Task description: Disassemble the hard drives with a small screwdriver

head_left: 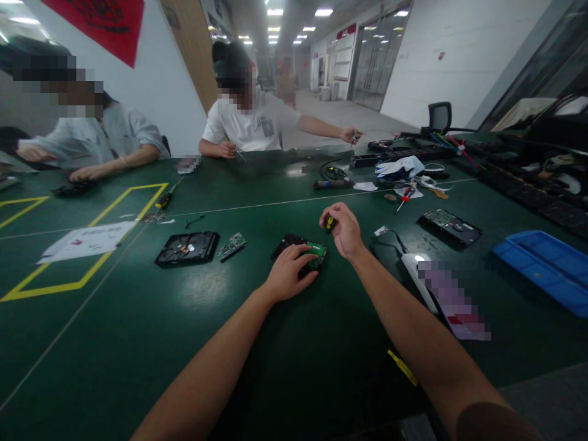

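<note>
A hard drive (288,243) with a green circuit board (316,252) lies on the table in front of me. My left hand (290,271) holds it down, fingers bent over its top and thumb at the near side. Just above its right end, my right hand (343,229) is closed around a small screwdriver with a yellow and black handle (329,224). Its thin shaft points down at the board; I cannot tell whether the tip touches a screw. To the left lie another black drive (187,248) and a loose circuit board (232,246).
On the right are a further hard drive (450,226), a blue tray (542,266), a white device (420,282) with a cable and a red screwdriver (405,197). A yellow strip (403,367) lies near my right forearm. Two people work across the green table (138,331).
</note>
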Available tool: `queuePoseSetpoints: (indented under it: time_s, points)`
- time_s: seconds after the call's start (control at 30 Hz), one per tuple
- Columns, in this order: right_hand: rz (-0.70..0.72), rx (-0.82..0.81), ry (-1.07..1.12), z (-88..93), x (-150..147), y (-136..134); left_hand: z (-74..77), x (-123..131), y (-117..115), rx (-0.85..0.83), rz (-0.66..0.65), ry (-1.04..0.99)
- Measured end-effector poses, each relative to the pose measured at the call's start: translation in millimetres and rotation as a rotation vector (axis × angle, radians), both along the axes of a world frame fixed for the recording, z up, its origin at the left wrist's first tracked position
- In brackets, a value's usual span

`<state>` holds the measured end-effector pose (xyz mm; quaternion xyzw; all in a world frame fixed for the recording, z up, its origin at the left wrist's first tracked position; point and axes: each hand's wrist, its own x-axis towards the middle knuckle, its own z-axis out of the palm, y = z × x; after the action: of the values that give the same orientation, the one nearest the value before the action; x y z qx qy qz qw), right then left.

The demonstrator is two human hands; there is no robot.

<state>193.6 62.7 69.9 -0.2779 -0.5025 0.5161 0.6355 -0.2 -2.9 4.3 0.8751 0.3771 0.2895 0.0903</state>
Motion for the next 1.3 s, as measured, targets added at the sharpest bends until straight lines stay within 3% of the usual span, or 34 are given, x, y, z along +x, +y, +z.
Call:
queuePoseSetpoints:
  time_s: [0.17, 0.53, 1.1, 1.3]
  points:
    - [-0.093, 0.064, -0.120, 0.1, 5.2, 2.4, 0.5, 0.2, 0.1, -0.001, 0.000, -0.003]
    - [0.021, 0.049, 0.005, -0.3, 1.2, 2.1, -0.5, 0.2, 0.3, -0.003, -0.004, -0.016]
    - [-0.001, -0.048, 0.055, 1.0, 2.8, 1.2, -1.3, 0.9, 1.1, 0.007, 0.001, 0.006]
    - [0.011, -0.006, 0.024, 5.6, 2.5, -2.4, -0.9, 1.2, 0.8, 0.005, 0.009, 0.013]
